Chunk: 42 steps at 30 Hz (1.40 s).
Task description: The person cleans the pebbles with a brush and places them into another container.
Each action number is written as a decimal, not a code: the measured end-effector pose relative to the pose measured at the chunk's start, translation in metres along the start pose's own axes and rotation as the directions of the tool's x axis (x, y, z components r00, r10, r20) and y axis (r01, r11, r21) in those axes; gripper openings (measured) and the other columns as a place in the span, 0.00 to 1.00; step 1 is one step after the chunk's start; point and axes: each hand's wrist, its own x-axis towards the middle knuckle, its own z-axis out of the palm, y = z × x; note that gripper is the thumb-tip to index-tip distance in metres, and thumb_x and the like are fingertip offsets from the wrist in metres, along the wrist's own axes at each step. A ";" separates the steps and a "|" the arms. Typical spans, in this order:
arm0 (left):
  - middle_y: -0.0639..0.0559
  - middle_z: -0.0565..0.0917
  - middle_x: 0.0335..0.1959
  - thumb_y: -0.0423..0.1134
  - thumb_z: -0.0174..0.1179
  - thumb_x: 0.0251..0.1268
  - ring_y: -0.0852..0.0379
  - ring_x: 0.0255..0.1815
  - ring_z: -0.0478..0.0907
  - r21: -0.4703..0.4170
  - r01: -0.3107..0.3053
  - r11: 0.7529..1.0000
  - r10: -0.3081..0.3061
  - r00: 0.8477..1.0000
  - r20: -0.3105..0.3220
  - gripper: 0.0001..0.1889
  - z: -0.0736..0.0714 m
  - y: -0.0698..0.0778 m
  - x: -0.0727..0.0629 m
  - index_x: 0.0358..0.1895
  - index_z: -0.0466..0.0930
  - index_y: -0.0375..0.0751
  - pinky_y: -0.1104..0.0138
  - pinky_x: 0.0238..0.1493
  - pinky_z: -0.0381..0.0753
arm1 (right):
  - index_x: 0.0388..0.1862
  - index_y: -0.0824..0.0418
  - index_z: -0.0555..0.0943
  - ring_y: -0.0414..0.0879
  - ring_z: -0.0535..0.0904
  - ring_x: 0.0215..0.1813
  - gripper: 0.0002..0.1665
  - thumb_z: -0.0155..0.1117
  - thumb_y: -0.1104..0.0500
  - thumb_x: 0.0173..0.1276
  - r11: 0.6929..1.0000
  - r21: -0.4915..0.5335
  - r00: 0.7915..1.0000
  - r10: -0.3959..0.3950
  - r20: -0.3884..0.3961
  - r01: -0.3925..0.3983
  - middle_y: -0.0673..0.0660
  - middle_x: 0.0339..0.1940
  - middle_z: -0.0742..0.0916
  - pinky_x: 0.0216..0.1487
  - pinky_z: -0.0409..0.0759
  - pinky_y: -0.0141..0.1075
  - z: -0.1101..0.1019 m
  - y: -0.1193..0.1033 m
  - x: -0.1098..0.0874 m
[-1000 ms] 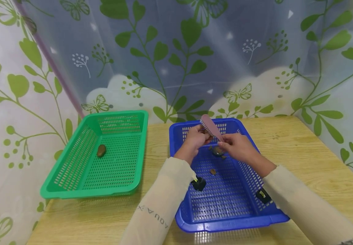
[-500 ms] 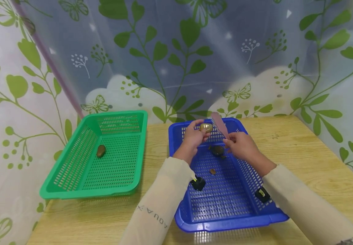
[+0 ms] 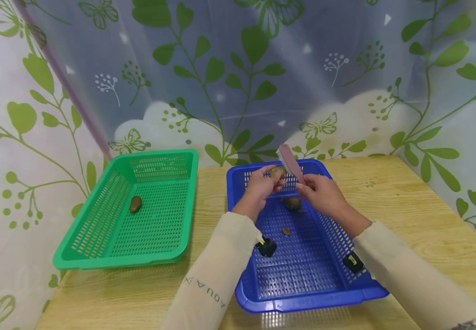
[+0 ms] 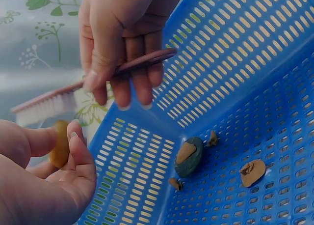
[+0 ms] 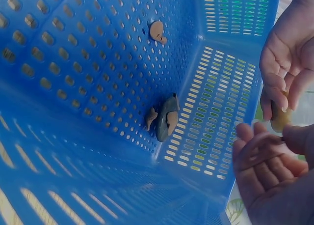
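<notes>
My left hand [image 3: 262,184] holds a smooth yellow-brown pebble [image 4: 60,144] between thumb and fingers over the far end of the blue basket [image 3: 312,303]. My right hand [image 3: 324,195] pinches the handle of a pink brush [image 3: 290,162]. Its white bristles [image 4: 46,111] face the pebble, close above it in the left wrist view. Beneath the hands, a dark stone [image 4: 195,162] with a tan patch lies in the basket's far corner. Small tan flakes lie beside it, and a larger tan piece [image 4: 253,173] sits nearer on the basket floor.
A green basket [image 3: 126,262] stands to the left with one brown stone [image 3: 135,204] in it. Both baskets rest on a wooden table [image 3: 403,211]. A patterned curtain [image 3: 205,55] hangs behind. Black wrist devices [image 3: 267,247] show below the sleeves.
The brush first overlapped the pebble, then swung right and uncovered it, and now is tilted back left with its bristles beside the pebble. The left hand stays nearly in place.
</notes>
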 end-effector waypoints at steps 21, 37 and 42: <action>0.42 0.85 0.45 0.44 0.41 0.80 0.61 0.32 0.79 0.095 0.055 0.994 -0.061 0.996 0.070 0.21 -0.002 -0.002 0.000 0.63 0.74 0.36 0.68 0.39 0.78 | 0.48 0.66 0.80 0.43 0.71 0.18 0.14 0.56 0.56 0.75 0.998 0.055 0.992 -0.031 0.123 0.025 0.56 0.26 0.86 0.21 0.71 0.37 -0.001 -0.002 -0.001; 0.45 0.81 0.36 0.40 0.43 0.79 0.59 0.28 0.71 0.174 0.055 0.983 -0.058 0.998 0.014 0.18 -0.003 -0.003 0.000 0.57 0.78 0.31 0.73 0.29 0.73 | 0.49 0.70 0.80 0.53 0.86 0.37 0.17 0.55 0.57 0.76 0.996 0.004 0.994 0.084 0.063 -0.084 0.65 0.39 0.88 0.25 0.78 0.36 -0.004 -0.001 -0.003; 0.42 0.83 0.41 0.37 0.45 0.78 0.61 0.29 0.74 0.109 0.043 0.993 -0.044 0.999 0.009 0.17 -0.001 -0.003 0.001 0.59 0.77 0.31 0.76 0.28 0.72 | 0.50 0.71 0.79 0.54 0.86 0.38 0.17 0.54 0.57 0.76 0.996 0.003 0.994 0.093 0.051 -0.094 0.66 0.40 0.88 0.27 0.78 0.36 -0.004 -0.002 -0.003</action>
